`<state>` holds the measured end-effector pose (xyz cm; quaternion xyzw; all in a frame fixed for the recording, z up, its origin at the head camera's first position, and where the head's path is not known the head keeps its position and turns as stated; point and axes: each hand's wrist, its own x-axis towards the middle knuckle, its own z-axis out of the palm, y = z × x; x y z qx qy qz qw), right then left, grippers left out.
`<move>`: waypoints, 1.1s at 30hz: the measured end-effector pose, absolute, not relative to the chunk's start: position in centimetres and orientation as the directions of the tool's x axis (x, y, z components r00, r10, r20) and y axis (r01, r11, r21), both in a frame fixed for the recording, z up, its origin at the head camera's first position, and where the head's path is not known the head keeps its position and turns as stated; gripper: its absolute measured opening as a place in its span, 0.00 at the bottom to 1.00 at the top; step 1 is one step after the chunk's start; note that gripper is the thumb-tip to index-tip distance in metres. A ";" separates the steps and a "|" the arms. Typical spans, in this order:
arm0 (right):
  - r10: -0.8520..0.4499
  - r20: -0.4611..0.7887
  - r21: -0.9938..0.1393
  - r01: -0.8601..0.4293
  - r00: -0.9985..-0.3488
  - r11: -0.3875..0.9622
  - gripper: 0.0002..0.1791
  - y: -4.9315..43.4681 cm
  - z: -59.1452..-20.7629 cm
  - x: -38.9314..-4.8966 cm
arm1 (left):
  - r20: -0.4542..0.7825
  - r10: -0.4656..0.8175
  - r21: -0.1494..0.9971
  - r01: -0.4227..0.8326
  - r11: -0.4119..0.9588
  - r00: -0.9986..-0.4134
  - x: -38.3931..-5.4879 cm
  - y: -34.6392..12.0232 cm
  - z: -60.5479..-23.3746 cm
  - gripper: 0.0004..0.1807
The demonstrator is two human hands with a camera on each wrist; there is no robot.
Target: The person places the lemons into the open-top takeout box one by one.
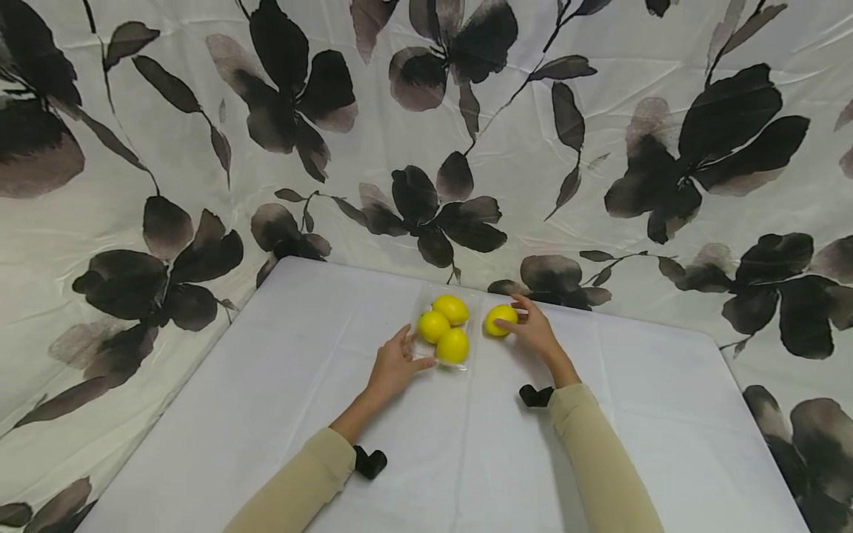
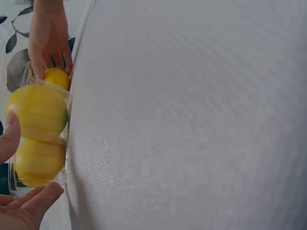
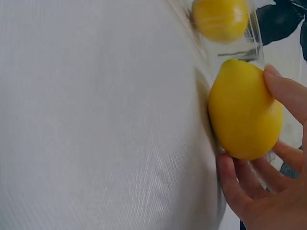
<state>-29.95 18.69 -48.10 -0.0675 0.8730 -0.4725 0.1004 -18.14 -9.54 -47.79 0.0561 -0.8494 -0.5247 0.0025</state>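
A clear plastic container (image 1: 425, 302) near the table's far edge holds three yellow lemons (image 1: 452, 346). My left hand (image 1: 392, 364) holds this container at its near left corner; in the left wrist view the thumb (image 2: 9, 139) and fingers (image 2: 45, 196) lie on different sides of it. Just right of the container, my right hand (image 1: 535, 332) grips another lemon (image 1: 500, 320). The right wrist view shows that lemon (image 3: 245, 110) between the thumb and the fingertips, close to the tabletop. Whether it touches the table, I cannot tell.
A white cloth covers the table (image 1: 266, 385). Behind the far edge hangs a white sheet (image 1: 373, 148) with dark flower prints. A black strap piece sticks out at each sleeve cuff, the left one (image 1: 370, 463) and the right one (image 1: 535, 396).
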 end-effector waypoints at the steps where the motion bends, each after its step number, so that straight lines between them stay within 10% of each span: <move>1: -0.209 -0.114 -0.840 -0.018 -0.971 0.543 0.45 18.6 -48.1 -29.8 | -0.053 -0.096 0.892 -0.091 0.442 -0.994 -18.1 -9.6 -47.8 0.51; 33: -0.136 0.293 -0.880 -0.323 -0.946 0.348 0.35 15.4 -45.0 -25.7 | -0.046 -0.068 0.897 -0.072 0.437 -0.997 -17.2 -10.2 -48.1 0.51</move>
